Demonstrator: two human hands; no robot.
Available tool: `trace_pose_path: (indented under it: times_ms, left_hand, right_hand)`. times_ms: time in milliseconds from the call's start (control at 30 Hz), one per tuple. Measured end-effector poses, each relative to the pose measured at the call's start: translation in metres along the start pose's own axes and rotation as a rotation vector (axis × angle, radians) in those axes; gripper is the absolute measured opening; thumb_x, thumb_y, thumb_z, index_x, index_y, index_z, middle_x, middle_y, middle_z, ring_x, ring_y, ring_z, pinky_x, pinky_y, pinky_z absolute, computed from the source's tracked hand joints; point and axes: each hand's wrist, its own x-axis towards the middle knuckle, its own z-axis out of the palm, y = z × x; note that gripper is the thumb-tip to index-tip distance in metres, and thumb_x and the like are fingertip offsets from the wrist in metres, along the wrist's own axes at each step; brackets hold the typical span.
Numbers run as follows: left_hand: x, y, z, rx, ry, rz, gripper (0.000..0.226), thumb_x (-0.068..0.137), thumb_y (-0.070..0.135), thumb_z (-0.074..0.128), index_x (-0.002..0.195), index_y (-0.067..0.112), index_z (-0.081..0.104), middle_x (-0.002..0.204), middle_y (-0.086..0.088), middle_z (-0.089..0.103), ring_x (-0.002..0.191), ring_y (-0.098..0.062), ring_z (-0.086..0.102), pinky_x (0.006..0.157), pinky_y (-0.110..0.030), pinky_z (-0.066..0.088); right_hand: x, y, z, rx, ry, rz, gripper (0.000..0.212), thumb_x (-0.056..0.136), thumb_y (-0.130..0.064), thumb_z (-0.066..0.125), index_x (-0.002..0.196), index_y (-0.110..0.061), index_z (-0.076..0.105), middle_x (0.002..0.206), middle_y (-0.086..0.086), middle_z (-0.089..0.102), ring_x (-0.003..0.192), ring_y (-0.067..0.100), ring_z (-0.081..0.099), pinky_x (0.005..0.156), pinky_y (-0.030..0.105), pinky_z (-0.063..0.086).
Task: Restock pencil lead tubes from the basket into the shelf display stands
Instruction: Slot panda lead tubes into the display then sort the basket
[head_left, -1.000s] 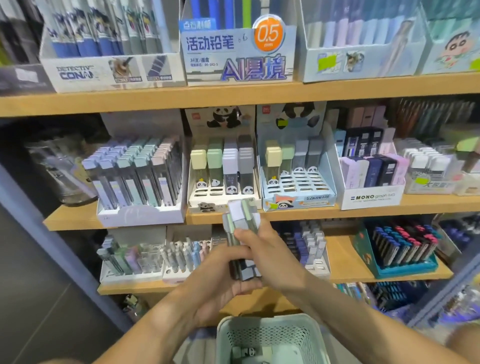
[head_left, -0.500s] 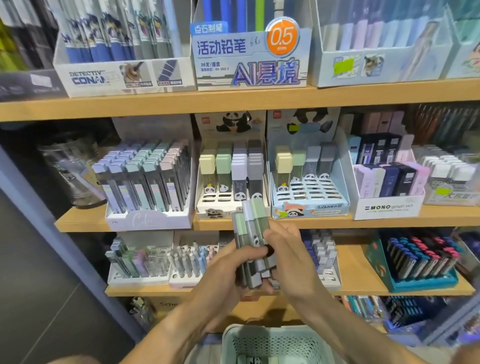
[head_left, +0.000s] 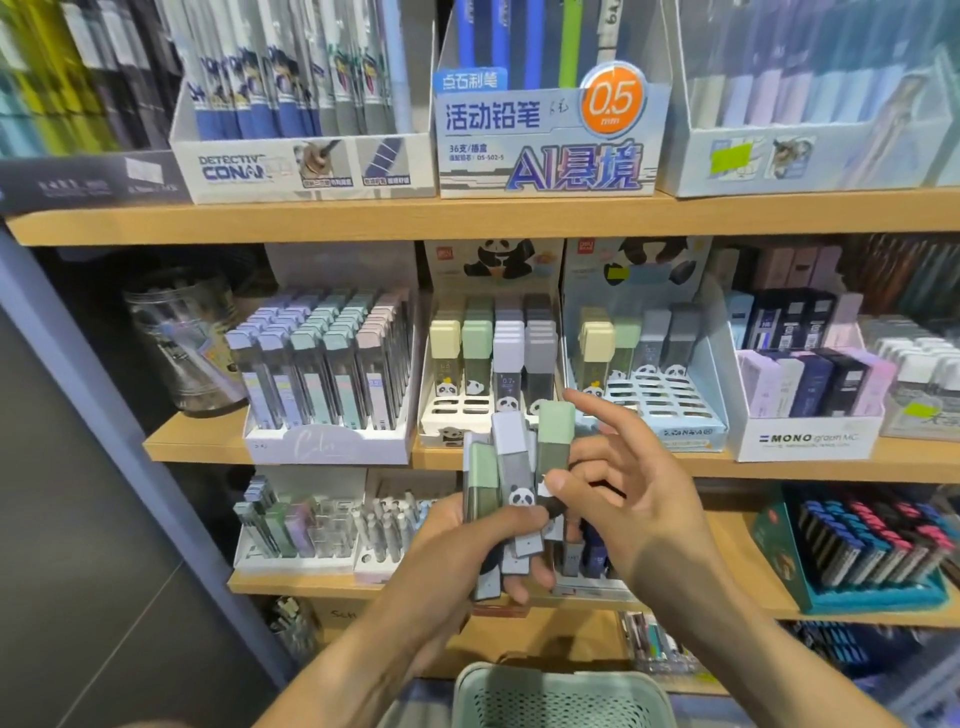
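Observation:
My left hand (head_left: 462, 551) grips a bundle of panda-print lead tubes (head_left: 506, 467) with green and lilac caps, held upright before the middle shelf. My right hand (head_left: 623, 483) pinches one green-capped tube (head_left: 555, 441) at the bundle's right side with thumb and forefinger; its other fingers are spread. Behind stand two panda display stands: the white stand (head_left: 457, 410), mostly full at the back, and the blue stand (head_left: 670, 400) with many bare slots in front. The pale green basket (head_left: 561, 696) sits at the bottom edge under my arms.
A lilac stand of pastel lead cases (head_left: 322, 374) sits left of the panda stands, a MONO box (head_left: 810, 410) to the right. Pencil boxes line the top shelf (head_left: 467, 218). More lead stands fill the lower shelf (head_left: 727, 603). A clear jar (head_left: 182, 338) stands far left.
Both hands have risen with the bundle toward the middle shelf. My right hand has spread its fingers and lifted one green-capped tube partly out of the bundle.

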Motion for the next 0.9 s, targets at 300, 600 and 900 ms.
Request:
trace_pose_path:
  times_ms: [300, 600, 900]
  left_hand:
    - [-0.004, 0.007, -0.010, -0.044, 0.057, -0.007, 0.048, 0.086, 0.020, 0.079, 0.125, -0.002, 0.062, 0.102, -0.017, 0.079, 0.065, -0.024, 0.067, 0.050, -0.024, 0.051]
    - [-0.009, 0.010, -0.035, -0.093, 0.157, -0.022, 0.057, 0.082, 0.023, 0.084, 0.125, -0.005, 0.060, 0.097, -0.018, 0.078, 0.068, -0.024, 0.068, 0.048, -0.024, 0.049]
    - [-0.013, 0.015, -0.038, -0.120, 0.161, -0.021, 0.031, 0.087, 0.017, 0.080, 0.110, -0.001, 0.071, 0.095, -0.020, 0.078, 0.067, -0.023, 0.068, 0.048, -0.023, 0.048]
  right_hand:
    - [0.013, -0.007, 0.003, -0.029, 0.009, -0.157, 0.046, 0.090, -0.004, 0.073, 0.126, -0.028, 0.060, 0.090, 0.014, 0.064, 0.080, 0.022, 0.064, 0.082, 0.030, 0.056]
    - [0.073, -0.056, 0.040, -0.374, -0.059, -0.474, 0.038, 0.092, -0.009, 0.072, 0.120, -0.028, 0.054, 0.087, -0.003, 0.064, 0.075, 0.018, 0.063, 0.068, 0.031, 0.057]
    - [0.105, -0.036, 0.047, -0.803, -0.093, -0.600, 0.034, 0.092, -0.025, 0.072, 0.117, -0.035, 0.051, 0.090, -0.012, 0.061, 0.096, 0.009, 0.048, 0.074, 0.029, 0.038]
